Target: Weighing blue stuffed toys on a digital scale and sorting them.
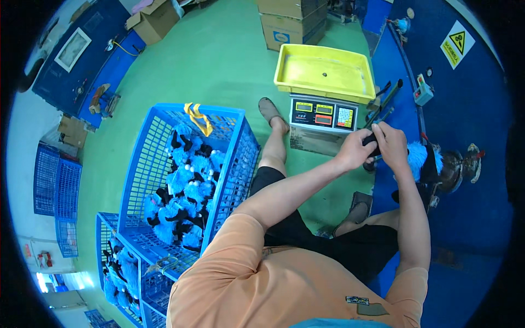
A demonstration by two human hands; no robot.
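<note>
Both of my hands meet in front of the blue machine panel, right of the scale. The fingers of my left hand (354, 149) are closed around a small black soft piece (371, 144). My right hand (391, 145) pinches the same piece from the other side. Just beyond my right wrist, a furry blue and black plush toy (418, 158) sits against a round metal fitting (453, 168) on the panel. Whether the black piece belongs to that toy is hidden by my hand.
A scale (324, 113) carries a shallow yellow tray (326, 94) ahead. At my left stands a blue plastic crate (127, 180) of blue and black plush toys, with a yellow strap (199, 119) on its rim. Cardboard boxes (295, 24) stand farther off. Dark levers (389, 97) jut out beside the tray.
</note>
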